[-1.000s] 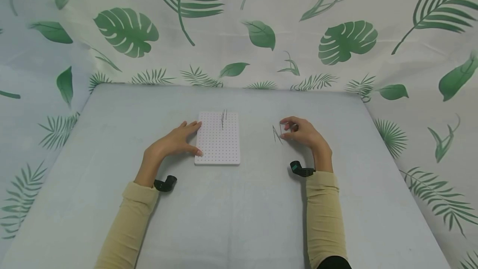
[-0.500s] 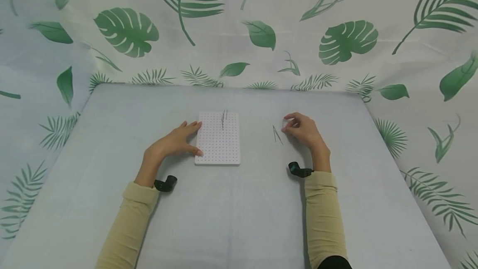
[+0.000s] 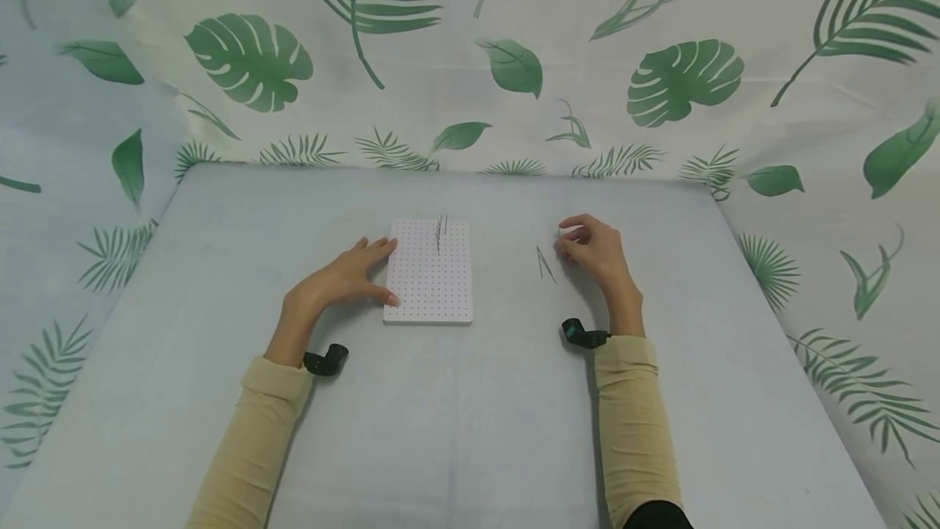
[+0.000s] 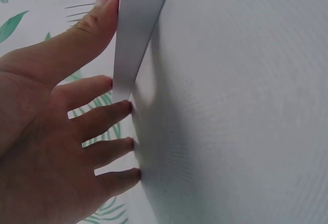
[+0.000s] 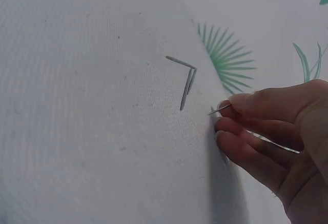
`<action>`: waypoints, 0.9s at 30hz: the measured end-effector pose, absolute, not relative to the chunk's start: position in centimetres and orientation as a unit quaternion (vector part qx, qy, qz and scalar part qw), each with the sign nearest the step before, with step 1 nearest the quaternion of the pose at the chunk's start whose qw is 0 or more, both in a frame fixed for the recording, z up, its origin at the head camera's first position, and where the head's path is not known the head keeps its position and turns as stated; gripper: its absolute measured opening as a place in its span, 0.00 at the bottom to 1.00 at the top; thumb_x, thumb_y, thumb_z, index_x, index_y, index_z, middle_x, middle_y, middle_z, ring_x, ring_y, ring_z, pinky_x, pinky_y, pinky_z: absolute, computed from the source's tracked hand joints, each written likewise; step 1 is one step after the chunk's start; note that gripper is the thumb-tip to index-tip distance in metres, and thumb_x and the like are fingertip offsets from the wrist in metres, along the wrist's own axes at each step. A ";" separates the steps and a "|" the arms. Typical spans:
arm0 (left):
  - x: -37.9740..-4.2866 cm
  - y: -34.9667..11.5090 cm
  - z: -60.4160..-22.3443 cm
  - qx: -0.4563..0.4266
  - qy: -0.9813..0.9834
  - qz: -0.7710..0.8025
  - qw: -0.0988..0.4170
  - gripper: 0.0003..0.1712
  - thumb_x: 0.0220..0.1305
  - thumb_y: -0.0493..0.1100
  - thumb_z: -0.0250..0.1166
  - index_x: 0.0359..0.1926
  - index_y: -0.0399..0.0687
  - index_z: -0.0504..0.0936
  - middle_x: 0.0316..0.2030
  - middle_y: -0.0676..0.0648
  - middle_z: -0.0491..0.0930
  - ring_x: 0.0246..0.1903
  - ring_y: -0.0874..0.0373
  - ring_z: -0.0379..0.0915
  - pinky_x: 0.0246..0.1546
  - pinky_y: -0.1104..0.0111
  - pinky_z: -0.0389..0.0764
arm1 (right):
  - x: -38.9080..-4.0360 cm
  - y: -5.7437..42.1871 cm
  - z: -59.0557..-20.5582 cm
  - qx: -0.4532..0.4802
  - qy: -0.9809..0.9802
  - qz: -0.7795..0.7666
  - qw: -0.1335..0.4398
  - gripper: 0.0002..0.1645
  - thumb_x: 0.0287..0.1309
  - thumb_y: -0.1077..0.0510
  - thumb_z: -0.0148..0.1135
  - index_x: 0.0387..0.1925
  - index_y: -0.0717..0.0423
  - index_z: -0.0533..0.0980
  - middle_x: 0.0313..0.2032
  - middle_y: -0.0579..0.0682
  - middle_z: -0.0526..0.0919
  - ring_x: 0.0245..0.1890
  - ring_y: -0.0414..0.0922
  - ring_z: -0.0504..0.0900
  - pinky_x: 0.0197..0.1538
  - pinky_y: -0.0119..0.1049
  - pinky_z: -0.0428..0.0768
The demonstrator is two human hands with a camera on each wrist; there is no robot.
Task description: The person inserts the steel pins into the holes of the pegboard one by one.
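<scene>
A white pegboard with rows of small holes lies on the table. My left hand rests at its left side with fingers spread, thumb at the near corner. In the left wrist view the thumb and index fingertip touch the board's side. Several thin metal pins stand in the far part of the board. To the right, my right hand pinches one thin metal pin between thumb and index finger, just above the table. Left of that hand lie several loose pins, close together.
A white cloth covers the table. Behind it and at both sides hangs a leaf-printed backdrop. Each wrist wears a small black camera, one on the left and one on the right.
My right hand has drawn one pin away from the loose ones and moved slightly farther back, its fingers closing up around it. The left hand and the pegboard stay put.
</scene>
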State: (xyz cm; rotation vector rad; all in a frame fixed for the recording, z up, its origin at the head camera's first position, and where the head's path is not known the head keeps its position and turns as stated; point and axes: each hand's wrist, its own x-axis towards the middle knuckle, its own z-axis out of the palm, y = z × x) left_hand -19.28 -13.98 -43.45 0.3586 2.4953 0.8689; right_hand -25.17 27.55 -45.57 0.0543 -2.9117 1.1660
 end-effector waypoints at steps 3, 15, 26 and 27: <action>-19.3 -14.0 -43.4 0.128 0.910 0.317 0.235 0.59 0.59 0.50 0.76 0.82 0.45 0.50 0.82 0.39 0.45 0.81 0.36 0.29 0.78 0.37 0.42 | -25.2 27.4 -45.6 0.019 -0.925 0.380 0.007 0.18 0.64 0.64 0.67 0.55 0.60 0.79 0.43 0.63 0.89 0.34 0.54 0.89 0.33 0.32 0.84; -19.3 -14.2 -43.4 0.131 0.911 0.314 0.234 0.59 0.59 0.50 0.76 0.82 0.44 0.51 0.82 0.38 0.45 0.81 0.36 0.29 0.78 0.36 0.42 | -25.1 26.3 -45.5 0.033 -0.916 0.399 0.024 0.17 0.64 0.62 0.67 0.55 0.59 0.79 0.42 0.62 0.89 0.34 0.52 0.91 0.33 0.27 0.79; -19.1 -14.2 -43.3 0.133 0.907 0.323 0.234 0.59 0.59 0.50 0.76 0.82 0.44 0.50 0.82 0.38 0.45 0.81 0.36 0.29 0.78 0.37 0.41 | -25.0 24.5 -44.9 0.072 -0.902 0.424 0.032 0.17 0.64 0.63 0.67 0.53 0.59 0.79 0.39 0.61 0.90 0.32 0.53 0.90 0.32 0.25 0.80; -19.2 -14.2 -43.3 0.134 0.908 0.321 0.233 0.59 0.59 0.50 0.76 0.82 0.43 0.50 0.82 0.38 0.45 0.81 0.36 0.29 0.78 0.37 0.42 | -24.9 24.2 -44.8 0.074 -0.902 0.424 0.030 0.17 0.64 0.63 0.67 0.54 0.59 0.79 0.39 0.61 0.90 0.32 0.53 0.90 0.32 0.25 0.80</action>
